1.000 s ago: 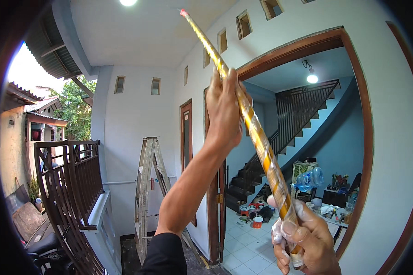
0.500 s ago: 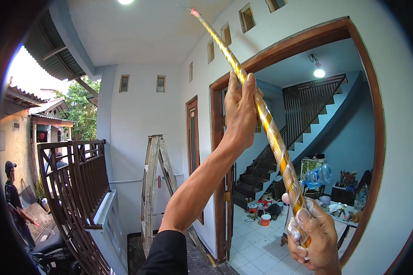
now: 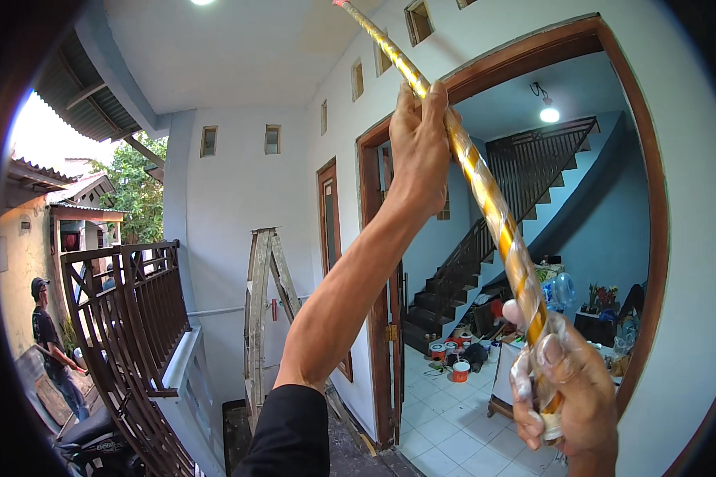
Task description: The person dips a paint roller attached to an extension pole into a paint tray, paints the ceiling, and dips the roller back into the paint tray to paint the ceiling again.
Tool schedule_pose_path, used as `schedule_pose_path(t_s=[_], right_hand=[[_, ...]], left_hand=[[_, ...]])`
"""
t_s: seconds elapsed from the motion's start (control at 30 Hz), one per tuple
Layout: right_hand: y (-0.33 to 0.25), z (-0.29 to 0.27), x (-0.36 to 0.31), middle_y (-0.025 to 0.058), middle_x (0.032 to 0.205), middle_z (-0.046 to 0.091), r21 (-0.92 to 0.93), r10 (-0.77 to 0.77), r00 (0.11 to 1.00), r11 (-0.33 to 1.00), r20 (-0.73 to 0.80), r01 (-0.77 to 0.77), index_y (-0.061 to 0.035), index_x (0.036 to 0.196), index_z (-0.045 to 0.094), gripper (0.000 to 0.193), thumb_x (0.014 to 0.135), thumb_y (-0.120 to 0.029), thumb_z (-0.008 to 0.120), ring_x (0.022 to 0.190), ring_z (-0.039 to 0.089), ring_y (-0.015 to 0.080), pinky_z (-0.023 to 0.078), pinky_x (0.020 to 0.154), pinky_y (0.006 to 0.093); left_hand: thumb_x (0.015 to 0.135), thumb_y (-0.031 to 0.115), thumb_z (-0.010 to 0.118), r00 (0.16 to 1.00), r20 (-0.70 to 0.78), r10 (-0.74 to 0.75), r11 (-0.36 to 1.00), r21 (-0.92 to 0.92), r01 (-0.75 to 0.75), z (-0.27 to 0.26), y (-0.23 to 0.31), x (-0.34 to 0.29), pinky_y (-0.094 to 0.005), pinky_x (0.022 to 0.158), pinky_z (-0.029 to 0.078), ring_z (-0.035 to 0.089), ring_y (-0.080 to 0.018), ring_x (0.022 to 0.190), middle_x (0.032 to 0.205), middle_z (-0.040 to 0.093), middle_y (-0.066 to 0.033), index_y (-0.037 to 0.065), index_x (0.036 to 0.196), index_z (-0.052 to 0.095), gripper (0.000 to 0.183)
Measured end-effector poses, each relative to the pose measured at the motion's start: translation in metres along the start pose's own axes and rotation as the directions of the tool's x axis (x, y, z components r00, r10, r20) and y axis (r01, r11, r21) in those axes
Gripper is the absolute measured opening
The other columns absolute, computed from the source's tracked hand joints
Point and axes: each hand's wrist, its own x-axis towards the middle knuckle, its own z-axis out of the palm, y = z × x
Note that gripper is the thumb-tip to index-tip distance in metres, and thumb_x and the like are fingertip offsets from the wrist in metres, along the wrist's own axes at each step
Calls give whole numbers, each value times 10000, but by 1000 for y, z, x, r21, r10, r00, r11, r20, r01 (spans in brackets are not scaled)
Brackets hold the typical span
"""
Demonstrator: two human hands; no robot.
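A long pole (image 3: 497,215) with gold and whitish spiral stripes slants from the lower right up toward the ceiling. Its red-tipped far end meets the picture's upper edge, and anything beyond that is out of sight. Midway up, my left hand (image 3: 420,147) is wrapped around it, arm stretched upward in a black sleeve. My right hand (image 3: 569,374), smeared with white, grips the pole close to its lower end. The pale butt of the pole shows just below those fingers.
A stepladder (image 3: 261,318) stands against the white wall ahead. Left of it run a brown metal railing (image 3: 139,310) and a low wall. Through the wooden doorframe (image 3: 640,199) are a staircase (image 3: 453,294) and paint buckets (image 3: 460,372). Outside, a person (image 3: 48,338) stands near a motorbike (image 3: 95,445).
My right hand has moved right and slightly up with the pole's lower end. The pole's red tip has reached the upper edge of the picture. The person outside has shifted right.
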Motion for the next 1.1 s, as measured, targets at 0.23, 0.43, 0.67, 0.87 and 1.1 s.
schedule_pose_path(t_s=[0.23,0.43,0.67,0.87,1.1], right_hand=[[-37,-4,7,33,605,442,-47,-12,1000,999,7,13,142,1439,384,573,1056,-275,476,315,346,43,328,241,213],[-22,7,15,26,602,437,-42,-105,994,994,23,106,154,1425,417,553,995,-146,595,323,356,42,321,263,211],[17,14,65,7,670,482,-10,-3,994,1000,109,4,92,1424,429,548,990,-144,668,388,387,39,319,320,235],[67,31,132,15,689,499,19,32,990,999,135,-35,86,1415,435,522,998,-145,650,393,383,33,334,316,231],[126,64,209,23,704,455,53,-42,987,998,155,34,114,1415,453,533,983,-146,624,382,373,10,338,269,188]], left_hand=[[1006,153,633,999,13,32,982,-184,-29,22,12,24,-297,526,552,624,-187,575,770,565,-86,9,1045,470,220],[958,101,674,1000,6,12,986,-167,-11,8,14,27,-305,521,561,617,-192,558,769,543,-77,-7,1005,514,198],[956,106,676,1000,-10,-2,990,-139,1,-53,-20,36,-295,517,565,620,-181,561,775,537,-73,-12,1018,532,196],[962,108,670,999,-33,-14,988,-151,9,-127,-60,57,-287,511,556,619,-172,567,781,539,-69,-18,1018,556,178],[965,102,670,1000,-22,-22,992,-124,19,-217,-102,87,-273,531,553,612,-161,583,753,552,-60,18,981,541,154]])
